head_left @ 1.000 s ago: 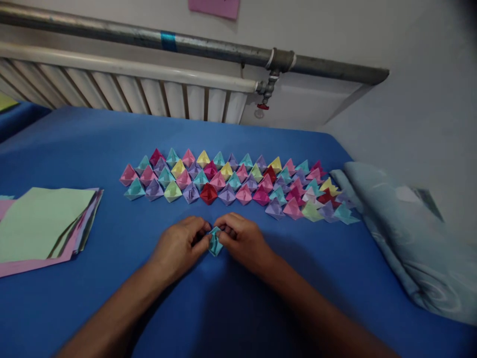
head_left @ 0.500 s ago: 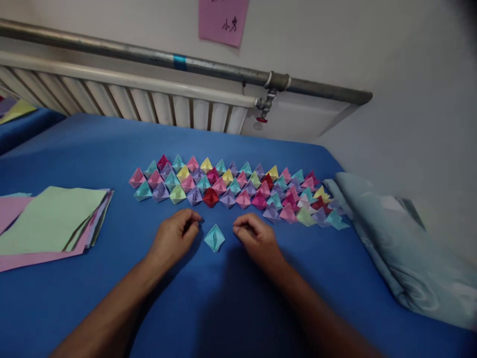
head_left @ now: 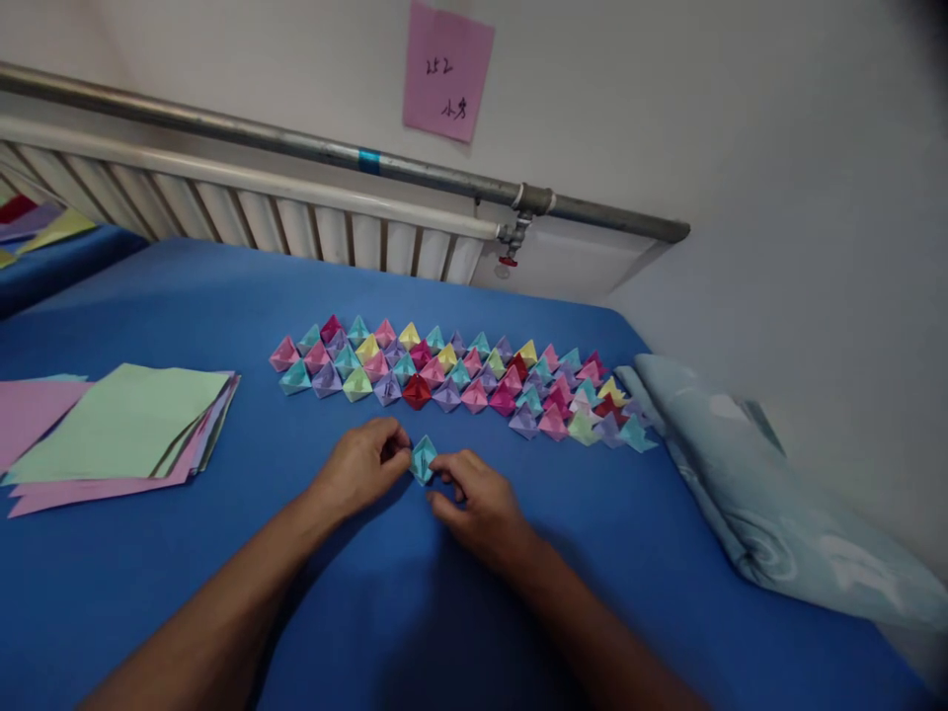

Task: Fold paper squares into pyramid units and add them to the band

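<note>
A small teal folded paper boat (head_left: 423, 460) lies on the blue surface between my two hands. At its left corner my left hand (head_left: 368, 460) is closed in a pinch, the fingertips meeting the paper's edge. From the right, my right hand (head_left: 478, 502) touches the boat with its index fingertip, while the thumb is held apart below. Beyond the hands stand rows of folded paper boats in many colours, among them a red boat (head_left: 416, 391) and a light green boat (head_left: 356, 384).
To the left lies a stack of coloured paper sheets (head_left: 122, 420), pale green on top. A folded light-blue cloth (head_left: 730, 484) borders the right side. Behind the blue surface (head_left: 222, 602) are a white radiator (head_left: 333, 233), a metal pipe (head_left: 281, 143) and a pink note (head_left: 447, 74) on the wall.
My right hand has moved left to the teal paper boat, its thumb and index finger parting. My left hand has come in against the boat's left side. The view has tilted up slightly.
</note>
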`<act>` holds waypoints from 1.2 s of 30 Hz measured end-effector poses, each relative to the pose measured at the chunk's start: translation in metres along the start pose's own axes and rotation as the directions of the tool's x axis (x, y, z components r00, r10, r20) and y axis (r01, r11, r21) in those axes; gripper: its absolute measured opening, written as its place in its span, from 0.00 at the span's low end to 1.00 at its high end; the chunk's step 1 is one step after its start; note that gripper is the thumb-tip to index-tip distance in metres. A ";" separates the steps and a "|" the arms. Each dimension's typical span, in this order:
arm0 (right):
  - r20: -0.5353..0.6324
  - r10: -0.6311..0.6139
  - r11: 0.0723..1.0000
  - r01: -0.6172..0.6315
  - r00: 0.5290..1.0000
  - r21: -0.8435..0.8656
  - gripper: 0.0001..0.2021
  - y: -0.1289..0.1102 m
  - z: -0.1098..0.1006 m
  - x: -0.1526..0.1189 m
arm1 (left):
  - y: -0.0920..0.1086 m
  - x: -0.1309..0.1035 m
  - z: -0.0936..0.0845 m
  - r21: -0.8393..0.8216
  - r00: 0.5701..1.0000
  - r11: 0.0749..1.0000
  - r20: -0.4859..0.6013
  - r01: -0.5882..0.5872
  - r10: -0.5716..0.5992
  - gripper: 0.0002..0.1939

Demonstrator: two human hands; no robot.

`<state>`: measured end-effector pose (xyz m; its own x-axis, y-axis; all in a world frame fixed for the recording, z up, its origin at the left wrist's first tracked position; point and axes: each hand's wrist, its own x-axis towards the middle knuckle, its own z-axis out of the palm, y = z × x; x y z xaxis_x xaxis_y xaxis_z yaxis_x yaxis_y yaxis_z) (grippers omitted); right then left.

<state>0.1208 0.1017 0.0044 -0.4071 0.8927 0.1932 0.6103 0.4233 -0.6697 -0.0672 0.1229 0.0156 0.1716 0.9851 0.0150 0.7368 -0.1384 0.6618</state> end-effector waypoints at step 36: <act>0.043 -0.046 0.998 0.048 0.998 -0.036 0.18 0.006 -0.004 0.002 | 0.009 0.006 0.003 0.185 0.986 0.980 0.138 0.067 -0.093 0.05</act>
<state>0.1259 0.1066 0.0038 -0.4639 0.8646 0.1927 0.6140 0.4707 -0.6336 -0.0574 0.1269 0.0194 0.1907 0.9700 -0.1504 0.8549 -0.0888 0.5112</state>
